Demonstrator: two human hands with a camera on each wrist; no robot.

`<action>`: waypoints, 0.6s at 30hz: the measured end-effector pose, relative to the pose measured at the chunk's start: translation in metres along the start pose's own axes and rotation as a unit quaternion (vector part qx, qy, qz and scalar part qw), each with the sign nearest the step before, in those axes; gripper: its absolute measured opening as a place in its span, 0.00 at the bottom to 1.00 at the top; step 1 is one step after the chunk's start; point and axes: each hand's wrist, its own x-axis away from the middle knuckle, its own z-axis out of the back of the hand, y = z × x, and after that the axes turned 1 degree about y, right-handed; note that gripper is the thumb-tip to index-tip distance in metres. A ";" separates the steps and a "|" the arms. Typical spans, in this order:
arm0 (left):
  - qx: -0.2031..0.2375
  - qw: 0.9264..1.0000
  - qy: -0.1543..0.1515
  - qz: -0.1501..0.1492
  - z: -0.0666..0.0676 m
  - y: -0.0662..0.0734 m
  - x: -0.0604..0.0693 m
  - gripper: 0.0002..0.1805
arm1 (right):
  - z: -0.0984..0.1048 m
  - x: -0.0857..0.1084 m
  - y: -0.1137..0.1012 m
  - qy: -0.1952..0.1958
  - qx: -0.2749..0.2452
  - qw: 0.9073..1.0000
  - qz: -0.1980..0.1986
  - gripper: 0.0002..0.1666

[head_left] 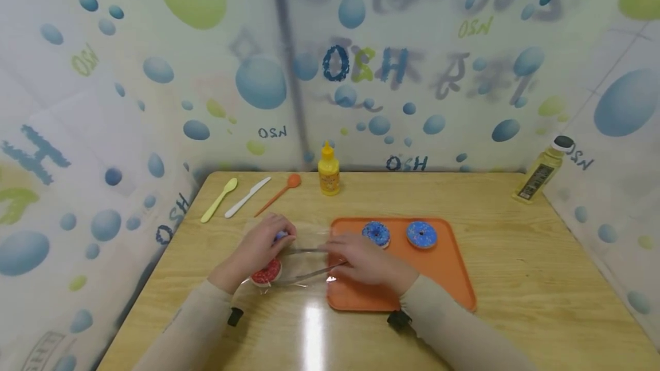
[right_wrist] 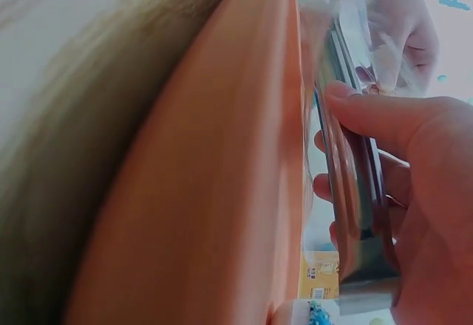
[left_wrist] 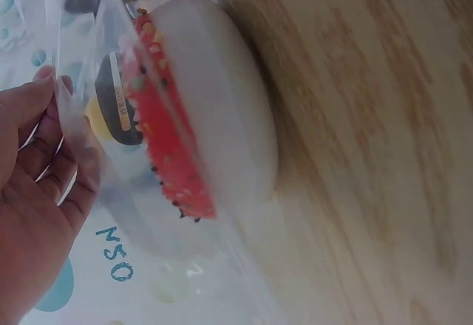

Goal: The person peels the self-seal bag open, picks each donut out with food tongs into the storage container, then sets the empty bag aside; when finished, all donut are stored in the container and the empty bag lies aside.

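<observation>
On the far left of the wooden table lie a yellow-green spoon, a white knife and an orange spoon. Nearer the person, the left hand pinches the edge of a clear plastic bag between thumb and fingers. A red-frosted doughnut sits at the bag's left end, just below that hand, with film across its frosting; a blue patch under the fingers is too covered to name.

To the right, metal tongs point leftward at the bag, their arms apart. The right hand grips them, thumb on one side and fingers on the other, over the left part of an orange tray. Two blue-frosted doughnuts lie along the tray's far side. A yellow squeeze bottle stands beyond, and a capped oil bottle at far right.

The step looks like bagging with tongs; the next move probably calls for keeping the film held while the tongs come clear.
</observation>
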 end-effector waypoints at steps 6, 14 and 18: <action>-0.007 1.000 0.006 -0.015 -0.001 -0.002 0.000 0.06 | -0.001 0.001 -0.002 0.013 -0.004 1.000 0.001 0.27; -0.007 1.000 0.004 -0.022 -0.003 -0.006 0.001 0.06 | 0.003 0.015 0.002 0.027 0.007 1.000 -0.003 0.27; -0.001 1.000 -0.001 -0.012 -0.002 -0.006 0.004 0.06 | 0.010 0.027 0.003 0.037 0.007 0.999 0.003 0.29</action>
